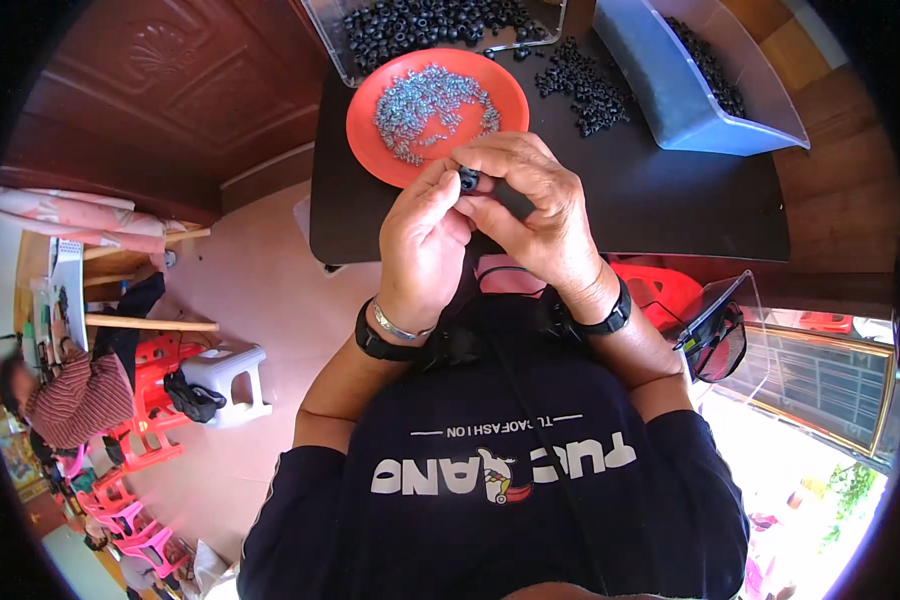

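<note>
A small, round black plastic part [468,180] sits between my hands, just past the near rim of the orange plate. My left hand [422,238] pinches it from the left between thumb and fingers. From the other side, the fingertips and thumb of my right hand [540,205] close on the same part, and my fingers partly cover it. Small silvery metal pieces that look like springs [420,105] lie spread over the orange plate [365,140]. Whether one of them is inside the black part cannot be seen.
A clear bin of round black parts [420,25] stands behind the plate. Smaller black pieces [585,90] lie heaped on the dark table [690,200]. At right, a blue-tinted bin [670,95] holds more. A red stool [660,290] is beyond my right forearm; another person [80,390] sits far left.
</note>
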Demonstrator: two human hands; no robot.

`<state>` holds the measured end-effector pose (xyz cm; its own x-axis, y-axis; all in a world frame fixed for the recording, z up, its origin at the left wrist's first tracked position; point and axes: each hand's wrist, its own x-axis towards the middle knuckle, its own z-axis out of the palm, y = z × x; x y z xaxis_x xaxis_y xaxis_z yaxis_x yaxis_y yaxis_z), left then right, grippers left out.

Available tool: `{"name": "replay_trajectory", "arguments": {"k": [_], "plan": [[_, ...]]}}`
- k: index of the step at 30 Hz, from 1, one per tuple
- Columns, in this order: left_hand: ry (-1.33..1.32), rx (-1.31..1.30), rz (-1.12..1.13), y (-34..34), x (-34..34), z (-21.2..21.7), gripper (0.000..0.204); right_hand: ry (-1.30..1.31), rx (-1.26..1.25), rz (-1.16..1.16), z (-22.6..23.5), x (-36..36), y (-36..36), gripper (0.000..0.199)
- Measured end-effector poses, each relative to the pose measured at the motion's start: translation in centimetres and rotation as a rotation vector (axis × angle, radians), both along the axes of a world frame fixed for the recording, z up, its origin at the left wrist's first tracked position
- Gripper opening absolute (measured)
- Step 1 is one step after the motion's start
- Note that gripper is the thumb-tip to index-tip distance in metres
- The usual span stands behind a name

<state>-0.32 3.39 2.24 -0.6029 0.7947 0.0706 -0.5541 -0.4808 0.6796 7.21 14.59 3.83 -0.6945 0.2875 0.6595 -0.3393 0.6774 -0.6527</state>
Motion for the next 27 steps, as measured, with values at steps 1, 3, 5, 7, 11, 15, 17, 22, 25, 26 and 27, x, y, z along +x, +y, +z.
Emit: {"name": "replay_trajectory", "arguments": {"k": [1,3,5,7,11,15,17,22,25,26,27], "plan": [[-0.003,-0.013,-0.007,-0.1,-0.1,-0.1,0.029,0.003,0.0,-0.002,-0.2,0.0,0.1,0.033],[-0.005,-0.026,-0.016,-0.2,-0.2,-0.1,0.029,0.007,-0.053,0.051,-0.6,0.1,0.3,0.024],[-0.031,-0.068,-0.05,-0.2,-0.2,-0.3,0.03,-0.083,-0.374,0.143,-0.6,0.5,-0.2,0.02],[-0.021,-0.069,-0.053,-0.2,-0.3,-0.6,0.031,-0.171,-0.696,0.235,-0.8,0.5,-0.1,0.017],[-0.042,-0.05,-0.069,0.0,-0.8,-0.7,0.031,-0.202,-0.904,0.398,-1.2,-0.2,1.1,0.015],[-0.03,-0.033,-0.086,0.3,-1.2,-0.7,0.031,-0.135,-1.043,0.337,-0.8,-0.9,1.7,0.016],[0.057,-0.031,-0.087,0.2,-1.5,-0.5,0.031,-0.086,-0.967,0.202,-1.2,-1.4,1.8,0.017],[0.18,-0.085,-0.022,-0.3,-2.4,-0.5,0.031,-0.225,-1.25,0.345,-0.5,-1.3,2.6,0.019],[0.218,-0.106,0.001,-0.3,-2.6,-0.7,0.031,-0.34,-1.002,0.343,0.9,-1.2,1.2,0.018],[0.232,-0.11,0.016,-0.3,-2.7,-0.6,0.031,-0.257,-0.953,0.354,0.0,-1.5,0.6,0.016],[0.232,-0.11,0.017,-0.3,-2.7,-0.6,0.031,-0.258,-0.953,0.354,0.1,-1.4,0.3,0.016]]}}
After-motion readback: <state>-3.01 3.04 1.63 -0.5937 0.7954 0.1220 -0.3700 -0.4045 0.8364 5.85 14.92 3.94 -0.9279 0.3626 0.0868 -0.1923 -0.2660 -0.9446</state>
